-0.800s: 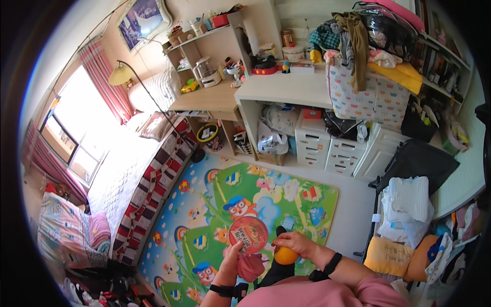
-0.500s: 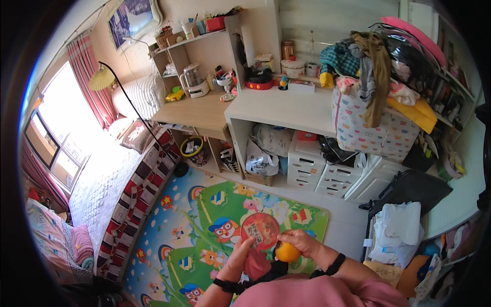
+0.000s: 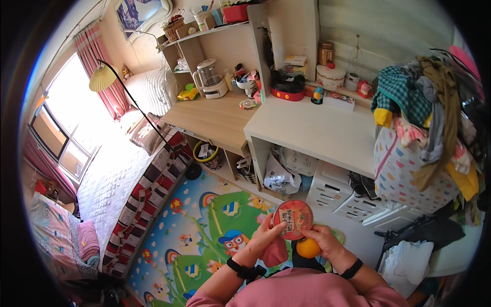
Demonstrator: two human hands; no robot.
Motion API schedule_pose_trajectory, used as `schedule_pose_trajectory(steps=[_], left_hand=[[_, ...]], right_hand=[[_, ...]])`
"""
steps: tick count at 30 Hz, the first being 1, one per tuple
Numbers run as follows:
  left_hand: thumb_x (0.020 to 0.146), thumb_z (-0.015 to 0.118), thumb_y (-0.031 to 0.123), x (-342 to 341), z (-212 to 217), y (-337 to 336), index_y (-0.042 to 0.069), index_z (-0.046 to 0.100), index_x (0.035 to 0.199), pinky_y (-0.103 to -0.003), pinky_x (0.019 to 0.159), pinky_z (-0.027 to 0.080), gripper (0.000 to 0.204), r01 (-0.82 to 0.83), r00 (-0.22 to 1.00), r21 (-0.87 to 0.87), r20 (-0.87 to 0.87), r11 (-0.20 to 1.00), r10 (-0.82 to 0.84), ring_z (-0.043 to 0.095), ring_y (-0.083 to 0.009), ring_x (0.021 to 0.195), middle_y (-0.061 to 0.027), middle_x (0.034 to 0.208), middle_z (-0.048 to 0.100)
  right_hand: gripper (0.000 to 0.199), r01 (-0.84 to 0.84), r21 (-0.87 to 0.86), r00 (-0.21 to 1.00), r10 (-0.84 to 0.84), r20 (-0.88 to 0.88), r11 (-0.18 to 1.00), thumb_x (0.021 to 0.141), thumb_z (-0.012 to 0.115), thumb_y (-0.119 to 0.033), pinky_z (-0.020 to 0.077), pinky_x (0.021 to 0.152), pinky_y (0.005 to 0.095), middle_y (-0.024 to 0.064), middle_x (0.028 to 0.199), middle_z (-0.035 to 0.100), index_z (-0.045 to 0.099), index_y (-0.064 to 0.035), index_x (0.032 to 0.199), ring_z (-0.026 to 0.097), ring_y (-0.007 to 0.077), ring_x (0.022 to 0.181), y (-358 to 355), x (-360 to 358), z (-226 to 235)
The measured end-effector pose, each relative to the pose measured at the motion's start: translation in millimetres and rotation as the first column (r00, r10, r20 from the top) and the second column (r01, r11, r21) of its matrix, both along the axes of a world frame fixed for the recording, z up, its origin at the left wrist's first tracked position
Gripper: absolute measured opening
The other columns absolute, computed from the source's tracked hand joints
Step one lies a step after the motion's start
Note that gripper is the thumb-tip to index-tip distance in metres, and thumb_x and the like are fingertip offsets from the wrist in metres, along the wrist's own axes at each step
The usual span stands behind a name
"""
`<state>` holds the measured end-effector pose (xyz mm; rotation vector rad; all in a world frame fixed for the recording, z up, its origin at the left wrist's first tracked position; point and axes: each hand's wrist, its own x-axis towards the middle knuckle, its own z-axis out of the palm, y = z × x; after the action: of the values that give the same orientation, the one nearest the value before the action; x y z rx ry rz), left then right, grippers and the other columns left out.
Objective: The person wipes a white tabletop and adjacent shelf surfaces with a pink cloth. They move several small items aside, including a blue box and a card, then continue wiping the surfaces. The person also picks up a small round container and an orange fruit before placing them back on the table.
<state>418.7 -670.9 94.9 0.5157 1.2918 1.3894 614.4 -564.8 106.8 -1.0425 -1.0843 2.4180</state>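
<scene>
A round red food tub, its printed lid facing up, is in front of me at chest level. My left hand is closed on its left edge, the thumb on top. Below that hand hangs a pink cloth, apparently in the same grip. My right hand is closed round an orange, just under the tub's lower right edge. The right fingertips are close to the tub; I cannot tell whether they touch it. Black bands circle both wrists.
A colourful play mat covers the floor beside a bed. Ahead are a wooden desk and a white desk with small items. At right, clothes pile on a patterned storage bag. White cloths lie nearer me.
My view has turned and moved toward the desks. Both hands, with the tub, pink cloth and orange, now appear farther right. The tub's lid faces me more squarely.
</scene>
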Motion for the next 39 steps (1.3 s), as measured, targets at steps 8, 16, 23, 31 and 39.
schedule_pose_trajectory(steps=[8,16,23,31,39], left_hand=[[0.089,0.075,0.031,-90,2,184,-0.002,0.019,0.154,-0.033,0.101,0.045,0.092,0.028,0.998,-0.010,0.059,1.000,-0.027,0.054,-0.0204,0.121,-0.0151,0.135,0.054],[0.088,0.075,0.020,-206,4,267,0.000,0.016,0.156,-0.034,0.101,0.044,0.092,-0.099,0.993,0.122,0.070,0.988,0.091,0.055,-0.0212,0.119,-0.0153,0.133,0.056],[0.095,0.066,0.017,-338,4,312,0.002,0.028,0.153,-0.031,0.094,0.049,0.071,-0.214,0.967,0.109,0.165,0.971,0.195,0.058,-0.0146,0.112,-0.0088,0.130,0.059],[0.095,0.056,0.010,-578,-26,388,0.000,0.052,0.130,-0.033,0.078,0.057,0.037,-0.329,0.888,-0.009,0.336,0.944,0.313,0.066,-0.0185,0.093,-0.0087,0.112,0.066],[0.093,0.058,0.019,-818,-77,504,-0.001,0.054,0.111,-0.045,0.062,0.061,0.027,-0.220,0.861,-0.046,0.460,0.974,0.216,0.070,-0.0325,0.070,-0.0169,0.090,0.066]], right_hand=[[0.027,-0.077,-0.042,0.996,0.075,-0.050,0.996,0.091,0.068,-0.015,0.0561,0.077,0.0312,0.0115,0.095,0.070,0.068,0.0055,0.109,0.069,0.0182,0.083,201,-85,5],[0.026,-0.201,0.018,0.977,0.201,-0.066,0.980,0.090,0.066,-0.011,0.0557,0.080,0.0334,0.0128,0.099,0.070,0.066,0.0062,0.110,0.069,0.0212,0.087,316,-218,10],[0.025,-0.213,-0.021,0.974,0.211,-0.085,0.977,0.091,0.067,-0.011,0.0562,0.080,0.0342,0.0136,0.099,0.070,0.067,0.0063,0.108,0.069,0.0221,0.086,374,-374,-5],[0.021,-0.185,-0.020,0.983,0.185,-0.014,0.983,0.091,0.069,-0.016,0.0561,0.072,0.0316,0.0101,0.093,0.070,0.067,0.0028,0.101,0.068,0.0177,0.078,431,-622,-43],[0.023,0.050,-0.075,0.997,-0.046,0.054,0.996,0.094,0.065,-0.024,0.0550,0.072,0.0321,0.0088,0.088,0.067,0.064,-0.0013,0.092,0.066,0.0176,0.079,517,-776,-85]])
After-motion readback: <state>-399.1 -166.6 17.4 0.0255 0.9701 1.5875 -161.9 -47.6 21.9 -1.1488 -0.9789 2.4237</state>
